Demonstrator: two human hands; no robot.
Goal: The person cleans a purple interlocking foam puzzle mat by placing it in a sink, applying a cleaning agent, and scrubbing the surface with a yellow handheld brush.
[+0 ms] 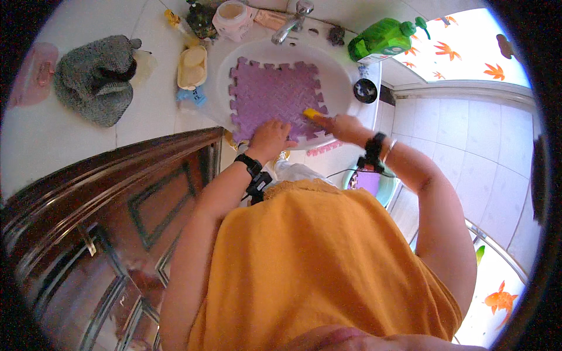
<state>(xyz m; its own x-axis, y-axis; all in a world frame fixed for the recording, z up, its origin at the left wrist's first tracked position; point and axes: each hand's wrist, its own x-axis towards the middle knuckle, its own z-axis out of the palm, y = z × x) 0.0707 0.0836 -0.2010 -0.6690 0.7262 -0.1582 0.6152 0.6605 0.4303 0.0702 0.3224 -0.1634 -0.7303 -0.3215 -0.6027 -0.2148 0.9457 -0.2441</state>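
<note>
A purple foam puzzle mat [276,92] with toothed edges lies across the white washbasin [342,79], its near edge over the rim. My left hand [270,136] grips the mat's near edge, fingers on top and the thumb out to the side. In my right hand [349,127] is a small yellow-ended tool [311,113]. Its yellow end touches the mat near the right corner; blur and my fingers hide whether it is a brush. Above the basin stands a chrome faucet [287,30].
A green pump bottle [380,40] and a small black dish [365,91] sit at right. Leftward are a soap dish [192,68], a grey cloth [94,79] and a pink jar [232,19]. Below right, a teal tub [388,193] holds another purple mat [368,180].
</note>
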